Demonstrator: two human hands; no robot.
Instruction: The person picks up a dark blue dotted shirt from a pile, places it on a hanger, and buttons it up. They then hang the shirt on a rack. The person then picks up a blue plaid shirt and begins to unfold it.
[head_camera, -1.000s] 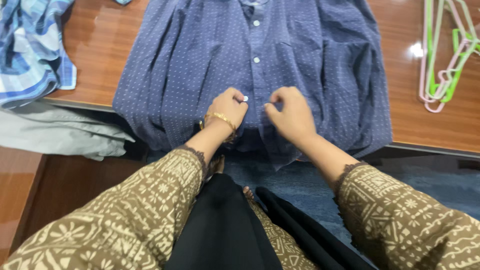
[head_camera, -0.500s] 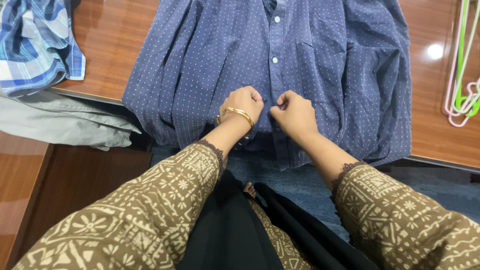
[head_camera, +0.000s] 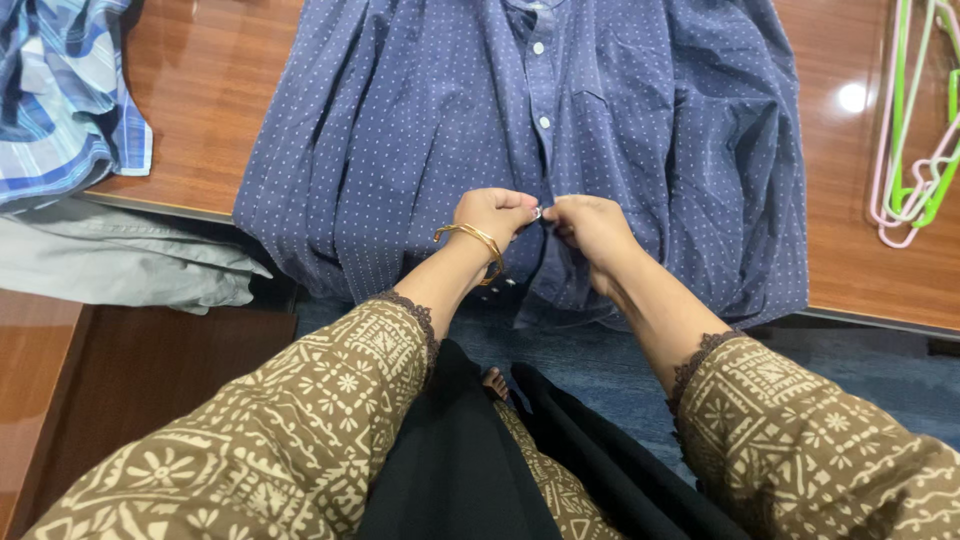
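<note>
Both hands meet at the middle of the frame, over the front opening of a dark blue dotted shirt (head_camera: 420, 120) that lies spread face up on a brown wooden table (head_camera: 210, 90), its hem hanging over the near edge. Left hand (head_camera: 492, 218), with a gold bangle (head_camera: 472, 240) on the wrist, pinches the cloth beside a small white button (head_camera: 537, 212); right hand (head_camera: 590, 225) pinches the opposite edge, fingertips almost touching the left's. Judging by this, a lower button is being fastened; the move seems to call for pushing the button through its hole while holding both edges taut.

Upper left of the frame holds a crumpled blue checked shirt (head_camera: 60, 100), with a pale grey garment (head_camera: 120, 260) below it. Far right lie pink and green plastic hangers (head_camera: 915, 150). No packages, labels or signs show.
</note>
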